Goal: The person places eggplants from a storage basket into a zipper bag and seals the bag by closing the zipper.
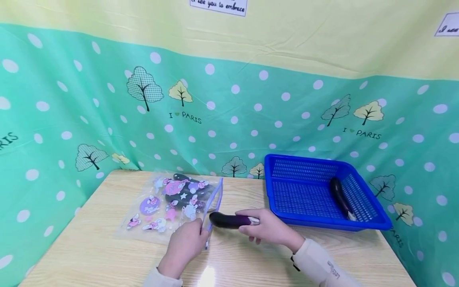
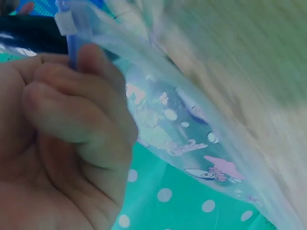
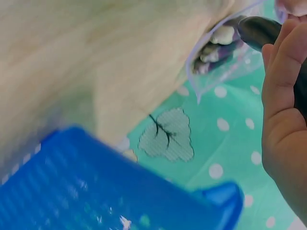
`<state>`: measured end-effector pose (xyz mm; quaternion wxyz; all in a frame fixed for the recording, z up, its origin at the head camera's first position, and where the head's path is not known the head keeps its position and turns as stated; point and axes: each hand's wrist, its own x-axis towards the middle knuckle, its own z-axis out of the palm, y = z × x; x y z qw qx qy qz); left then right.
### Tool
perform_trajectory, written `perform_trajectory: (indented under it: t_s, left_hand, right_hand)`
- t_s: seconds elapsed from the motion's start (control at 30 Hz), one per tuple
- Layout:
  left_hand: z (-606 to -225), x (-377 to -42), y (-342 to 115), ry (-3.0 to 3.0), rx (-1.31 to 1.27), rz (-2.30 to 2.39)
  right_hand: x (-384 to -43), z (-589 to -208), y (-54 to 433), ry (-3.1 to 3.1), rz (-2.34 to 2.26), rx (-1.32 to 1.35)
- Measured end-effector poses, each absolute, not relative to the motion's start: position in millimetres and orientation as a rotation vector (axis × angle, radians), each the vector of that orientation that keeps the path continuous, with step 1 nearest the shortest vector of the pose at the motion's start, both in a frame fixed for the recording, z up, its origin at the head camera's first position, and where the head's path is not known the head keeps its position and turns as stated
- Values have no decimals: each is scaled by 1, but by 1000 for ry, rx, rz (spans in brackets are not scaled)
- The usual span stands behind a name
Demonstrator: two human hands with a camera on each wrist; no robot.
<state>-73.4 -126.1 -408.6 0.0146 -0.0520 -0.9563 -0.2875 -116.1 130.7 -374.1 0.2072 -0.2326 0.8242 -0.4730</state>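
A clear zip bag (image 1: 157, 223) printed with pink and purple cartoon figures lies on the table, its purple-edged mouth facing right. Several eggplants (image 3: 218, 53) are inside it, stems toward the mouth in the right wrist view. My left hand (image 1: 188, 241) pinches the near edge of that mouth, close to the white slider (image 2: 64, 23). In my right hand (image 1: 267, 228) is a dark eggplant (image 1: 227, 220), gripped near its stem end. Its rounded tip points left, at the bag's opening. The right fingertips are partly hidden behind the eggplant.
A blue plastic basket (image 1: 274, 199) stands at the table's back right, holding one eggplant (image 1: 341, 198) against its right side. The wooden table (image 1: 89, 231) ends at a green dotted curtain (image 1: 222, 119) behind and at both sides.
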Motion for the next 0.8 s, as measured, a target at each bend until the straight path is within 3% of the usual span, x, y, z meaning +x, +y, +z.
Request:
perform_trajectory:
  t_s: [0.8]
  left_hand:
    - [-407,-72,-125,-2920,-301,-943]
  right_hand:
    - [-163,-429,35,2187,-1406,-716]
